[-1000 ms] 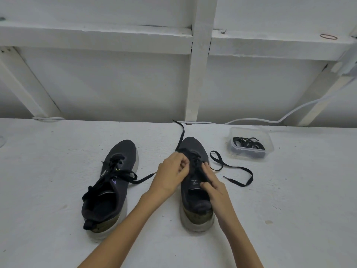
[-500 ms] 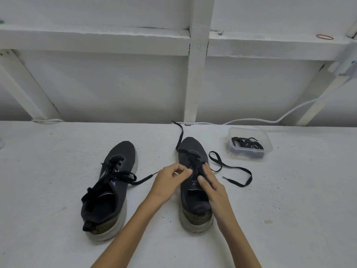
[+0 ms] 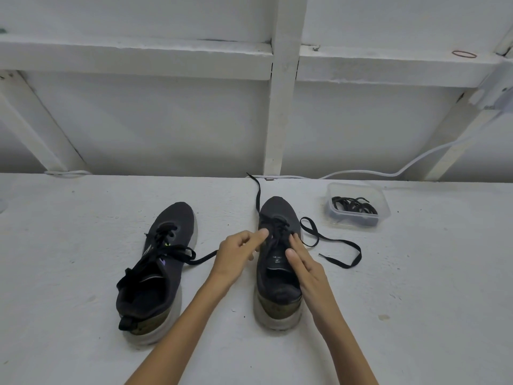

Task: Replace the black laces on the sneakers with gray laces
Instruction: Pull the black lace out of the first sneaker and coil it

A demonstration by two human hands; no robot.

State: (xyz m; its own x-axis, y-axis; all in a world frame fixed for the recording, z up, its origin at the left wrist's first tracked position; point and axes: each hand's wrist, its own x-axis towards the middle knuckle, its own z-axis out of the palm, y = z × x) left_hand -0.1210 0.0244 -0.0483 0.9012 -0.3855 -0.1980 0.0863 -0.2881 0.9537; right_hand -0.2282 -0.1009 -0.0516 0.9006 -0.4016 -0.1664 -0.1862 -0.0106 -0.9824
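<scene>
A black knit sneaker (image 3: 277, 295) with a white sole stands toe-away on the white painted surface (image 3: 416, 301), and its black flat lace (image 3: 337, 240) is loosened, one end trailing right. The left hand (image 3: 236, 254) curls at the left eyelets — whether it pinches lace, I cannot tell. The right hand (image 3: 304, 263) lies straight-fingered on the tongue.

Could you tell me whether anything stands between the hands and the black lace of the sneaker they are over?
Nothing visible does. The left hand and right hand are both at the black lace on the sneaker, fingertips beside its crossings; the plastic container sits apart, farther right.
</scene>
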